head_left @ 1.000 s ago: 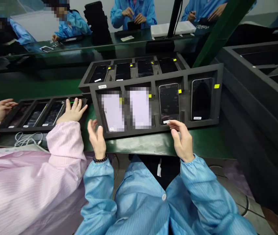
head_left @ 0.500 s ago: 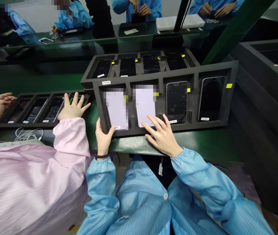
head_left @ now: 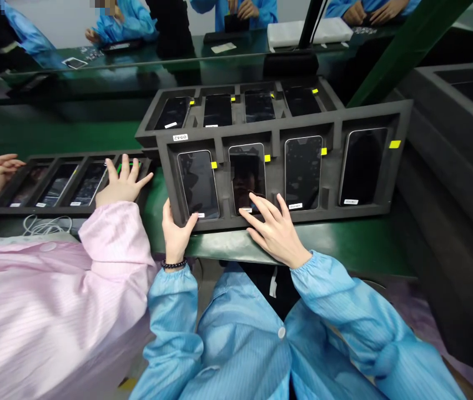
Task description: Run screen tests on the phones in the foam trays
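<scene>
Phone tray [head_left: 330, 213], btm edge @ hands [head_left: 277, 230]

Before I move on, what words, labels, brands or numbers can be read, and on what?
"0942", possibly upside down: white tag on the front tray's upper left rim.
Too small to read: white labels on phones in this tray, the rear tray and the neighbouring tray.
Yellow stickers: no legible text.
No brand or word is readable.

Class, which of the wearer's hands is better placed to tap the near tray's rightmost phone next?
Likely the right hand: nearer that phone, with the left hand at the tray's left end.
</scene>
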`<action>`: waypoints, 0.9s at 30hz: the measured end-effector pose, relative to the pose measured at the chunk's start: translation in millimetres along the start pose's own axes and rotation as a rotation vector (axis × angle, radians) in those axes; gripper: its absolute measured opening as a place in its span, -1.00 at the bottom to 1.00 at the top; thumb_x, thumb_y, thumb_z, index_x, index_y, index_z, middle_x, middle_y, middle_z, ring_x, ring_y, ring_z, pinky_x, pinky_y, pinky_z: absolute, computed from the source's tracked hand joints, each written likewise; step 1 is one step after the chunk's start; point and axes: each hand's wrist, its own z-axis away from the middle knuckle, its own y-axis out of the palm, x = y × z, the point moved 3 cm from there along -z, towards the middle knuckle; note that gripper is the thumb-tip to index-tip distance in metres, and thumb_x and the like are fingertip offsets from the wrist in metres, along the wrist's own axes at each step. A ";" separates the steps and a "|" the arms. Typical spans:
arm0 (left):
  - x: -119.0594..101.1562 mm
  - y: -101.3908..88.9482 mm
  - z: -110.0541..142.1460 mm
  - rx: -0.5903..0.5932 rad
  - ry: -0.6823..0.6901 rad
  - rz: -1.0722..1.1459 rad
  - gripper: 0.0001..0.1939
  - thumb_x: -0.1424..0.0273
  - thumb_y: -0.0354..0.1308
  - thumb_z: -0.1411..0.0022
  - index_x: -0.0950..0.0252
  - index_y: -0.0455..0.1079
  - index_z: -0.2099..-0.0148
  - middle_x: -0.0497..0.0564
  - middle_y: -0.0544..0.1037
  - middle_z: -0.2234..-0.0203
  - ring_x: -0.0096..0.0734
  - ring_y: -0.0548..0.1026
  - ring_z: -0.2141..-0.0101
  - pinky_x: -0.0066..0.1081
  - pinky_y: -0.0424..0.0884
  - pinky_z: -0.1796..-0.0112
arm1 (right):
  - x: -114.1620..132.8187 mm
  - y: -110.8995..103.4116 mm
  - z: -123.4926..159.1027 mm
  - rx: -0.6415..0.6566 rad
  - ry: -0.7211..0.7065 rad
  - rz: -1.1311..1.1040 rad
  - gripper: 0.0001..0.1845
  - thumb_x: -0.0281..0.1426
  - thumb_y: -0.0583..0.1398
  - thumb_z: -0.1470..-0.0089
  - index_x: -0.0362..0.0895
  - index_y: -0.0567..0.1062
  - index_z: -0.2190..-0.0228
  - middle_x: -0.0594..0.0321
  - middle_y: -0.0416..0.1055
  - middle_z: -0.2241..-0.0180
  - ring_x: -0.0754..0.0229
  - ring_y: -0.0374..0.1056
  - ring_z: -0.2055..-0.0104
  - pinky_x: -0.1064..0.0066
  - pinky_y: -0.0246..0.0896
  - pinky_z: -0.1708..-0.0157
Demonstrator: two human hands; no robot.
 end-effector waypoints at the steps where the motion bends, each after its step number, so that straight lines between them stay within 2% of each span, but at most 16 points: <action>1: 0.2 0.0 -0.4 0.001 0.004 -0.002 -0.18 0.18 0.44 0.02 0.18 0.23 -0.25 0.12 0.38 -0.20 -0.03 0.34 -0.23 0.00 0.19 -0.31 | 0.0 0.4 0.0 0.006 0.002 0.000 -0.52 -0.29 0.11 -0.33 -0.05 0.33 -0.24 -0.03 0.12 -0.37 -0.04 0.16 -0.34 -0.18 -0.17 -0.37; 5: 3.4 -0.8 -0.7 0.019 0.014 0.057 -0.31 0.15 0.32 -0.12 0.12 0.24 -0.25 0.08 0.37 -0.21 -0.07 0.33 -0.26 0.01 0.19 -0.31 | -0.5 -0.5 0.1 -0.014 0.016 -0.032 -0.44 -0.30 0.09 -0.33 -0.07 0.22 -0.31 -0.02 0.11 -0.37 -0.02 0.17 -0.33 -0.15 -0.15 -0.38; 8: 6.2 -1.6 -0.5 0.014 0.007 0.099 -0.35 0.14 0.29 -0.14 0.12 0.26 -0.24 0.07 0.40 -0.19 -0.07 0.35 -0.24 0.01 0.24 -0.29 | -1.0 -1.6 0.5 -0.037 0.022 -0.050 -0.43 -0.31 0.08 -0.32 -0.13 0.20 -0.31 -0.05 0.15 -0.36 -0.02 0.18 -0.32 -0.14 -0.11 -0.37; 11: 6.1 -1.4 -0.9 0.015 0.019 0.059 -0.31 0.14 0.31 -0.12 0.15 0.25 -0.25 0.08 0.40 -0.19 -0.06 0.36 -0.23 0.03 0.25 -0.29 | -1.0 -2.1 0.6 -0.051 0.018 -0.049 -0.43 -0.31 0.08 -0.32 -0.14 0.22 -0.30 -0.08 0.16 -0.35 -0.02 0.19 -0.31 -0.15 -0.08 -0.36; 15: 4.8 -1.7 -1.9 -0.005 0.019 -0.055 -0.18 0.20 0.42 0.03 0.15 0.24 -0.26 0.10 0.40 -0.18 0.01 0.36 -0.22 0.09 0.21 -0.30 | -0.4 -0.5 0.4 -0.010 0.001 -0.012 -0.53 -0.32 0.08 -0.34 -0.08 0.34 -0.23 -0.05 0.14 -0.36 -0.04 0.19 -0.32 -0.17 -0.10 -0.36; 21: 6.7 -1.3 -1.1 0.032 0.002 0.061 -0.37 0.19 0.24 -0.17 0.05 0.24 -0.28 0.08 0.36 -0.23 -0.01 0.31 -0.27 0.08 0.15 -0.32 | -1.1 -1.1 0.7 -0.027 0.027 -0.053 -0.43 -0.32 0.07 -0.32 -0.13 0.20 -0.31 -0.07 0.14 -0.35 -0.03 0.21 -0.30 -0.15 -0.08 -0.37; 24: 6.2 -1.2 -0.3 0.023 0.010 0.076 -0.40 0.19 0.22 -0.19 0.06 0.26 -0.27 0.08 0.37 -0.22 0.00 0.32 -0.26 0.07 0.17 -0.31 | -0.9 -1.5 0.9 -0.044 0.026 -0.070 -0.40 -0.31 0.07 -0.32 -0.22 0.17 -0.32 -0.11 0.17 -0.34 -0.04 0.21 -0.30 -0.16 -0.09 -0.37; 27: 3.1 -0.7 0.6 0.016 0.005 0.094 -0.41 0.16 0.22 -0.20 0.11 0.26 -0.26 0.10 0.37 -0.22 -0.02 0.32 -0.26 0.06 0.18 -0.31 | -0.9 -1.2 1.0 -0.040 0.030 -0.074 -0.42 -0.33 0.07 -0.32 -0.18 0.20 -0.31 -0.10 0.15 -0.35 -0.04 0.20 -0.31 -0.16 -0.08 -0.37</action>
